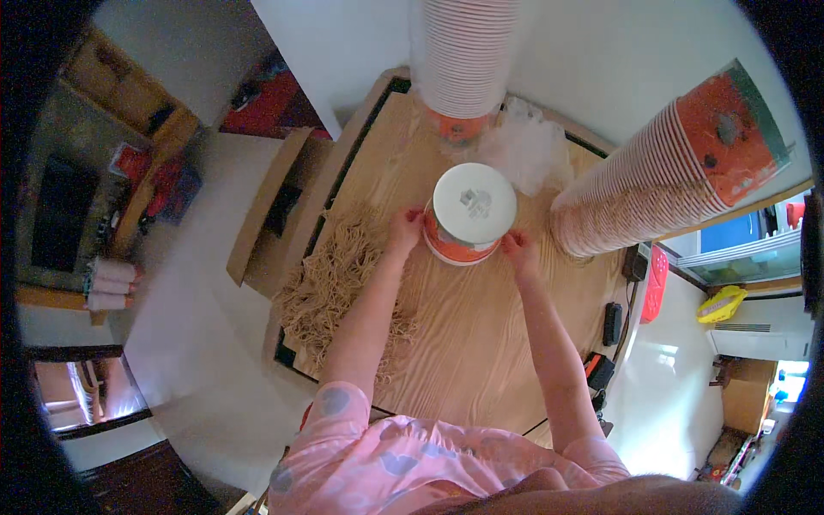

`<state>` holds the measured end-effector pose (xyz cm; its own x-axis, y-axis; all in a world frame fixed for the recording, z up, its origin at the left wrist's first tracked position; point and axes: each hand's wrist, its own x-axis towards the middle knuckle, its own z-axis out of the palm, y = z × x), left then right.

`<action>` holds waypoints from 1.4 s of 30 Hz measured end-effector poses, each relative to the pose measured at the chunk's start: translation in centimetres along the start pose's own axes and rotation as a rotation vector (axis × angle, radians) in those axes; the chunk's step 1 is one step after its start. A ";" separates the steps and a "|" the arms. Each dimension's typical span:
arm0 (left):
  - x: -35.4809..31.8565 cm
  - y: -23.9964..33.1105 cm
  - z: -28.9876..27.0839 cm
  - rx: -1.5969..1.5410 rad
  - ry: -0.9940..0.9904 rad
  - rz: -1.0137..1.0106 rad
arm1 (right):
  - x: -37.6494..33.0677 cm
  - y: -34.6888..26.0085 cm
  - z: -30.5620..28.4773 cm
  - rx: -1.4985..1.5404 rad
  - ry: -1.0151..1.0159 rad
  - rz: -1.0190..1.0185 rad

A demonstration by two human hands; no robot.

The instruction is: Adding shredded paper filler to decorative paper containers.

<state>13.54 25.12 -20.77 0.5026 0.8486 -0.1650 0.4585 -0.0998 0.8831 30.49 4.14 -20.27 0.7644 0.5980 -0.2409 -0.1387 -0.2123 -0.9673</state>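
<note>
An orange paper bucket [463,251] stands upside down on the wooden table, its round white base [475,206] facing up. At its left side, my left hand [406,231] has its fingers closed against the bucket near the lower rim. My right hand [520,251] pinches at the right side of the same rim. Any thin cord between my fingertips is too small to make out. Beside my left forearm lies a loose heap of tan cords [330,279], partly hidden by that arm.
A tall stack of paper buckets [468,60] stands behind, next to crumpled clear plastic [528,142]. Another long stack [644,176] leans at the right. Small black devices [612,324] lie along the table's right edge. An open cardboard box [279,202] is beyond the left edge.
</note>
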 end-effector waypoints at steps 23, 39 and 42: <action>-1.7 5.5 -2.7 -0.194 -0.159 -0.199 | -0.7 -4.8 -1.2 0.050 -0.044 0.137; -12.2 13.7 -9.3 -0.664 -0.026 -0.018 | -12.4 -16.6 0.7 0.301 -0.026 -0.210; -16.1 15.4 -10.9 -0.477 -0.042 0.156 | -16.4 -17.4 0.3 0.353 0.058 -0.253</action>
<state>4.51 15.60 0.28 0.5719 0.8199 -0.0242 -0.0057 0.0334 0.9994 20.21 -1.77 0.46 0.8346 0.5509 0.0022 -0.1413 0.2181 -0.9656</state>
